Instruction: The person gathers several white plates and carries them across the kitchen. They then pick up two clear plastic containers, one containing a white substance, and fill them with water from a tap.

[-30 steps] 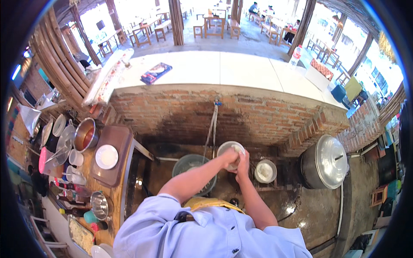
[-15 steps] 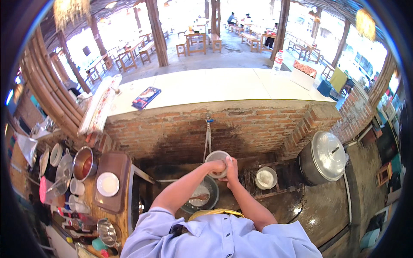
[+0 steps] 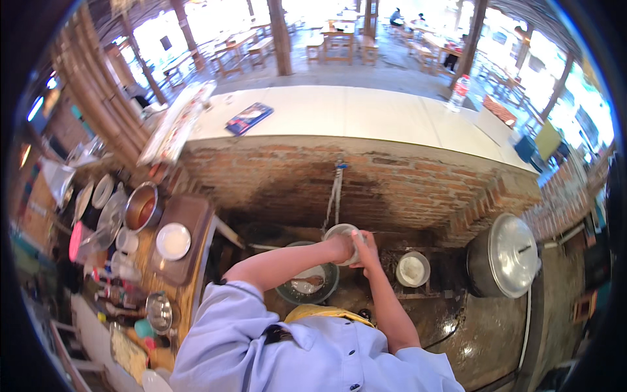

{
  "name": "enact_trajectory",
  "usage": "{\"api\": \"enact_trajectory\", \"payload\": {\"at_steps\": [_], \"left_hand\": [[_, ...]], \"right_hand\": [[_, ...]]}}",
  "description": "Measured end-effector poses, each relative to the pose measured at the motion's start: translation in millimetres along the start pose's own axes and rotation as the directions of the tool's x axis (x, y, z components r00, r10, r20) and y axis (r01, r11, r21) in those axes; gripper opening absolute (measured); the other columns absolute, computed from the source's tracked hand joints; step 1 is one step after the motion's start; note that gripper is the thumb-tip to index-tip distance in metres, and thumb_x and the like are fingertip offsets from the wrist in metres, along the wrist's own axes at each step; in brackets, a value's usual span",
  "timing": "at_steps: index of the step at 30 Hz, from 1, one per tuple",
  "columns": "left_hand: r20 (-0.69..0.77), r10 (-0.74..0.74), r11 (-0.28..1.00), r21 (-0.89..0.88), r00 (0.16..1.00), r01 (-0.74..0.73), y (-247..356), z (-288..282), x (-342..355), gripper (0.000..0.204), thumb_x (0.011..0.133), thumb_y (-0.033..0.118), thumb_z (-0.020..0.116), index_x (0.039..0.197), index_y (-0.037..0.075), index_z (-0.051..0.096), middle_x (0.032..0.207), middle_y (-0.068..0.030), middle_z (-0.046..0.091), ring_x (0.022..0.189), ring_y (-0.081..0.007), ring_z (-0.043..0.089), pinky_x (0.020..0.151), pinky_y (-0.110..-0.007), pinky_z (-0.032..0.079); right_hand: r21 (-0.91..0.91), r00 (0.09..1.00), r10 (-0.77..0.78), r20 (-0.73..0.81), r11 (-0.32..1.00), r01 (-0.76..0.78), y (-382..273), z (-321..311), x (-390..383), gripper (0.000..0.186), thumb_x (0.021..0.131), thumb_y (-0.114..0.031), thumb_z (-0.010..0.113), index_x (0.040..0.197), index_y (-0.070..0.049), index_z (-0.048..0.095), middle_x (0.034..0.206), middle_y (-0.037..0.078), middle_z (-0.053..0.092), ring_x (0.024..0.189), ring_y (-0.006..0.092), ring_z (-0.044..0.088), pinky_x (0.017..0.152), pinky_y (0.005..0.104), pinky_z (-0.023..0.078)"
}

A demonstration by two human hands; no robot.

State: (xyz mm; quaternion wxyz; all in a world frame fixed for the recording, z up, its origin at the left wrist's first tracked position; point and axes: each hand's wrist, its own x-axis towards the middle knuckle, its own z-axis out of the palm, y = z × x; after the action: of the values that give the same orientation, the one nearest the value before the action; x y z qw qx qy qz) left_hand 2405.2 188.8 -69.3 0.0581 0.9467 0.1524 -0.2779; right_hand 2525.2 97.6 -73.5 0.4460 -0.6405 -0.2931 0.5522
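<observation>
A whitish plastic bowl (image 3: 341, 230) is tilted between my two hands, close to the hose below the wall tap. My right hand (image 3: 366, 250) is closed round its right side, fingers against the wall. My left hand (image 3: 339, 249) reaches over the bowl's mouth, its fingers hidden inside; whether it holds anything there does not show. Beneath my left forearm stands a dark round basin (image 3: 331, 287) with cloudy, whitish water and something brown in it. Right of my hands sits a small pale bucket (image 3: 413, 269) with whitish contents.
A blue-handled tap (image 3: 341, 166) with a hanging hose is on the brick wall (image 3: 405, 176) under a pale counter (image 3: 339, 114). At right stands a large lidded pot (image 3: 509, 255). At left, a wooden table carries a brown tray (image 3: 189, 215), white plate (image 3: 173, 241) and steel pot (image 3: 143, 208).
The whole view has shifted, so the counter and basin sit farther right. The bowl has tipped over more, and my left hand has turned within it. My right hand still grips it.
</observation>
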Motion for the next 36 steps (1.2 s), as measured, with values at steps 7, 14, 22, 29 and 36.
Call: {"api": "enact_trajectory", "payload": {"at_steps": [7,14,22,29,36], "left_hand": [[0.038,-0.320,-0.531,-0.835,0.947,-0.146,28,40,69,0.023,0.090,0.014,0.060,0.111,0.007,0.065,0.104,-0.0119,0.067,0.092,-0.0285,0.066,0.079,-0.043,0.053],[-0.335,-0.196,0.590,-0.791,0.922,-0.162,39,-19,14,0.026,0.084,0.017,0.059,0.108,0.009,0.065,0.090,-0.0127,0.070,0.084,-0.0345,0.068,0.079,-0.049,0.052],[-0.119,-0.116,0.988,-0.114,0.986,0.102,18,-67,-12,0.035,0.073,0.023,0.070,0.101,0.002,0.069,0.096,-0.0235,0.070,0.097,-0.0404,0.066,0.088,-0.048,0.051],[-0.416,-0.216,0.902,-0.431,0.884,0.018,31,-57,-9,0.039,0.077,0.015,0.070,0.114,0.005,0.061,0.094,-0.0204,0.070,0.091,-0.0399,0.067,0.080,-0.050,0.052],[-0.470,-0.310,0.860,-0.508,0.827,0.034,28,-77,-17,0.037,0.071,0.009,0.069,0.107,0.006,0.065,0.090,-0.0197,0.070,0.084,-0.0383,0.068,0.073,-0.049,0.053]], "right_hand": [[0.260,0.956,0.227,-0.185,0.949,-0.175,20,2,0,0.062,0.088,-0.062,0.058,0.131,-0.018,0.050,0.117,0.012,0.058,0.097,0.0264,0.064,0.054,0.0382,0.058],[0.353,0.987,0.142,-0.075,0.930,-0.107,7,-42,21,0.067,0.089,-0.066,0.056,0.131,-0.015,0.048,0.120,0.011,0.060,0.097,0.0294,0.065,0.069,0.0494,0.056],[0.301,0.991,0.126,0.055,0.944,-0.136,-28,-32,33,0.065,0.089,-0.067,0.054,0.130,-0.017,0.051,0.118,0.009,0.062,0.102,0.0282,0.064,0.078,0.0523,0.053],[0.344,0.970,0.230,0.075,0.907,-0.242,-28,-46,41,0.064,0.084,-0.048,0.067,0.138,-0.022,0.043,0.132,0.012,0.052,0.117,0.0330,0.054,0.088,0.0587,0.046],[0.691,0.999,0.026,0.024,0.722,-0.035,-28,-31,49,0.060,0.084,-0.048,0.062,0.132,-0.015,0.049,0.129,0.013,0.056,0.112,0.0274,0.058,0.091,0.0429,0.048]]}}
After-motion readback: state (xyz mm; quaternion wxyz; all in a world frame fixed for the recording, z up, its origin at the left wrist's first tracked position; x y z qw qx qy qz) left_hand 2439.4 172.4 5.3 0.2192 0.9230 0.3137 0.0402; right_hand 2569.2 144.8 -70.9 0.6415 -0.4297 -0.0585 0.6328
